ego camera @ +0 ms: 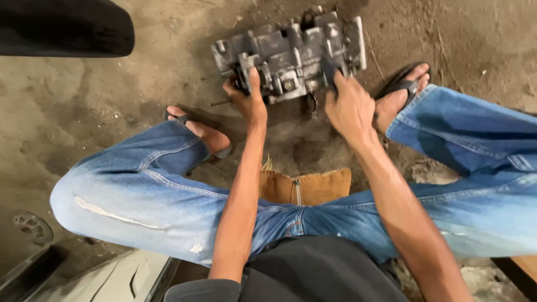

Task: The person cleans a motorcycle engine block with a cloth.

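Hands on metal here: the left hand (pixel 248 96) and the right hand (pixel 349 103) both sit on a grimy grey cast-metal engine part (pixel 291 56), something like a cylinder head or carburettor body, lying on the dirt floor (pixel 72 112) just ahead of the person's spread knees, between the two sandalled feet. Left fingers are curled and clamped over the near lower edge of the casting, thumb pointing up against its face; right fingers are pressed together and hooked over the near right portion, the fingertips hidden behind the metal, so how deep that grip goes cannot be told. By its look this block is heavy and fully rigid, no give anywhere, so a two-handed hold at opposite ends, as now, seems the sound way to take it. Its surface looks oily and dust-caked, likely slippery, and the bosses, studs and ribs offer better purchase than the flat faces. Thin rods (pixel 219 103) stick out at the lower left beside the left hand; those look bendable and poor to lift by. A brown leather pouch (pixel 305 187) rests between the thighs of the blue jeans (pixel 140 190), well apart from the casting.
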